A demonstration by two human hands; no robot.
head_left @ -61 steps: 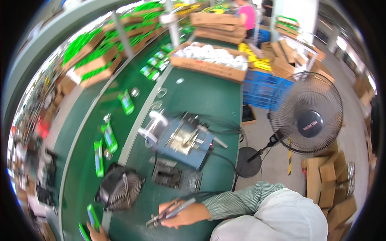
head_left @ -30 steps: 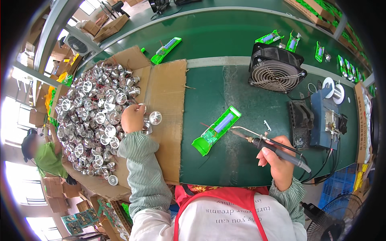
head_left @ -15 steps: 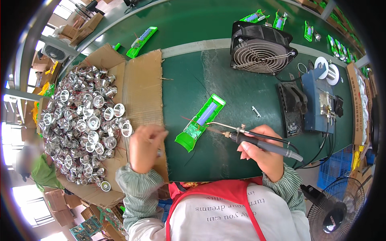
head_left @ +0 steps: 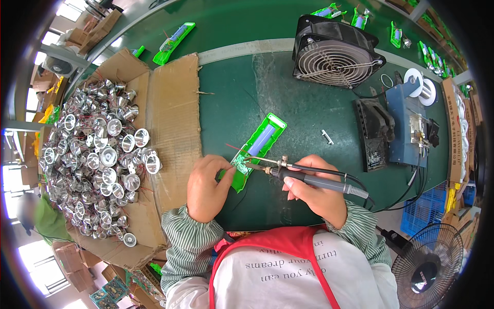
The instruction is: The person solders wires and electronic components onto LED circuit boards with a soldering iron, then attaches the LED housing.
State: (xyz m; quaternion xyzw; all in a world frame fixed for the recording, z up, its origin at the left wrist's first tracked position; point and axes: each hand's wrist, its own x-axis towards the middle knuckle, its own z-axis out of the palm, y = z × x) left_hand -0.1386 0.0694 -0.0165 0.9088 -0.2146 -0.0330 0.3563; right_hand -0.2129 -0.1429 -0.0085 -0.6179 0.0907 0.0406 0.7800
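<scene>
A green plastic housing (head_left: 276,135) lies aslant on the green work surface, holding a blue cylindrical battery cell (head_left: 263,140) and a small green circuit board (head_left: 242,164). A thin red wire (head_left: 235,149) sticks out beside the board. My right hand (head_left: 320,193) grips a soldering iron (head_left: 309,178) with a thin solder-feed tube along it; its tip is over the board. My left hand (head_left: 208,186) is at the board's left edge, thumb and fingers brought together. What they pinch, if anything, is too small to make out.
On the left stands a cardboard box (head_left: 175,118) heaped with silvery reflector cups (head_left: 109,157). A square black fan (head_left: 337,56) is at the back, a blue solder feeder (head_left: 404,121) with a spool at the right. A small white piece (head_left: 327,137) lies between. More green housings (head_left: 175,43) lie beyond.
My left hand has moved right from the box's flap to the circuit board, its fingers closing. My right hand has brought the soldering iron leftward, its tip now over the board.
</scene>
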